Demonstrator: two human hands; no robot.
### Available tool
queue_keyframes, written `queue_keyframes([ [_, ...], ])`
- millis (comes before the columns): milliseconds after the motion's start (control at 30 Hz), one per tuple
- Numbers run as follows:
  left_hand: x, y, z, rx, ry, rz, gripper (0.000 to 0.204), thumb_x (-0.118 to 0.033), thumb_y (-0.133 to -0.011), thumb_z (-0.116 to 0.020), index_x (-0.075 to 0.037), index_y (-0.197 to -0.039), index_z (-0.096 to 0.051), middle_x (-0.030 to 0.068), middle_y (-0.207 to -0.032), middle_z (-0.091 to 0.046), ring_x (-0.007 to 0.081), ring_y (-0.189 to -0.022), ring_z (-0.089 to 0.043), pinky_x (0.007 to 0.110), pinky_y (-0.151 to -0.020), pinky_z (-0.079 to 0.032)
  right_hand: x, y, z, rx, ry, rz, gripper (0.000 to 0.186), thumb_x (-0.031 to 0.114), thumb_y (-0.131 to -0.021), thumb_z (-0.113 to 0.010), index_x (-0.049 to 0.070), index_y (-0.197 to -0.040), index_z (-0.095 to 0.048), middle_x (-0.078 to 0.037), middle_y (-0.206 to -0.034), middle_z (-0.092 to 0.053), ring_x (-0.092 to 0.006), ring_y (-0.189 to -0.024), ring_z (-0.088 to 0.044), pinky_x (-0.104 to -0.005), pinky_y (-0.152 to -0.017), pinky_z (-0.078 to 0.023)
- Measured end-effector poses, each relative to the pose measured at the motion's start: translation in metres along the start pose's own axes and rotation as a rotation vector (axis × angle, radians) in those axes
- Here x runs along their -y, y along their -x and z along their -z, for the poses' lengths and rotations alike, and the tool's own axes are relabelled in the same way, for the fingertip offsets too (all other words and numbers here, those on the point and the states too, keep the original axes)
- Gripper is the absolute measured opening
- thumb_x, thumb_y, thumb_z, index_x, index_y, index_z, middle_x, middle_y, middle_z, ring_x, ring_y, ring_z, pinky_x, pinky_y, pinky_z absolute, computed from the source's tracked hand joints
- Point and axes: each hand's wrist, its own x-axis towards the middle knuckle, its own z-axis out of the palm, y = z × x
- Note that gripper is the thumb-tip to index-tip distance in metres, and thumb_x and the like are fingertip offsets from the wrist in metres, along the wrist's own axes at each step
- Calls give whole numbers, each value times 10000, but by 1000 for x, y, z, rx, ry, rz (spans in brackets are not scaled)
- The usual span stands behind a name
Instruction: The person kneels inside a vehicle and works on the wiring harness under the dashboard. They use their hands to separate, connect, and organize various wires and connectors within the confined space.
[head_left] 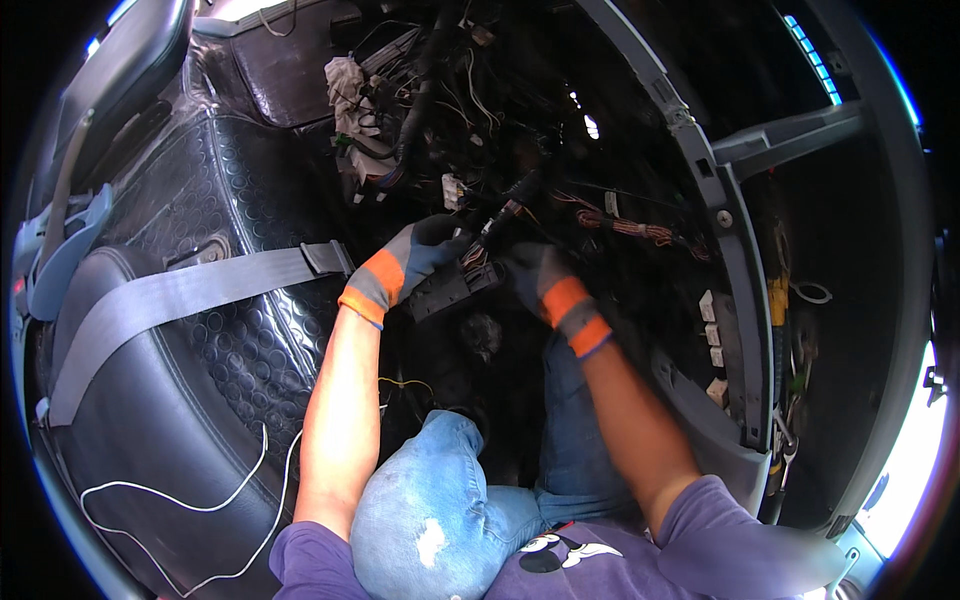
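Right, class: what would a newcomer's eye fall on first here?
Probably the bright orange glove bands near the centre, where the gloved left grip and blurred right grip flank a wire bundle above a dark, boxy part. Next, perhaps, the grey seat belt sweeping across the left side, and the white cable looping at lower left.

Look: the person's gloved left hand (430, 250) is at wires (475, 256) above a black block (455, 291), the blurred right hand (535, 270) close by; white cable (120, 484) loops over the seat's (150, 390) edge.
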Motion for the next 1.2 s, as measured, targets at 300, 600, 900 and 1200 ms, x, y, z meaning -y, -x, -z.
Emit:
queue_keyframes([
  [300, -1, -10, 3, -96, -472, -237, 360, -182, -830, -701, -13, -1137, -618, 68, -1036, -682, 127, -962, -603, 290, -854, -486, 105, -34, -1, 59, 631, 180, 355, 291, -859, -625, 25, -1093, -660, -246, -1095, -653, -397, -1078, -610, -470, -923, -485],
  [600, -9, 16, 8, -8, 326, 68, 409, -212, -827, -706, -4, -1167, -613, 38, -1021, -671, 136, -941, -632, 283, -864, -501, 104, -76, 5, 287, 388, 85, 387, 219, -702, -757, 19, -1020, -665, -176, -946, -701, -285, -890, -679, -362, -794, -525],
  [900, -18, 2, -12, 8, -493, 40, 385, -309, -779, -748, -6, -1013, -706, 137, -940, -711, 217, -882, -658, 330, -783, -492, 96, -66, 6, 299, 267, 113, 386, 151, -745, -776, 13, -1077, -636, -107, -917, -676, -183, -816, -643, -310, -733, -532],
  [1200, -14, -3, -9, 35, -415, -17, 315, -214, -766, -772, 26, -957, -699, 108, -863, -716, 153, -797, -630, 326, -746, -496, 79, -28, 6, 108, -222, 244, 388, 132, -734, -788, -2, -1060, -625, -88, -872, -675, -153, -778, -636, -318, -660, -538],
])
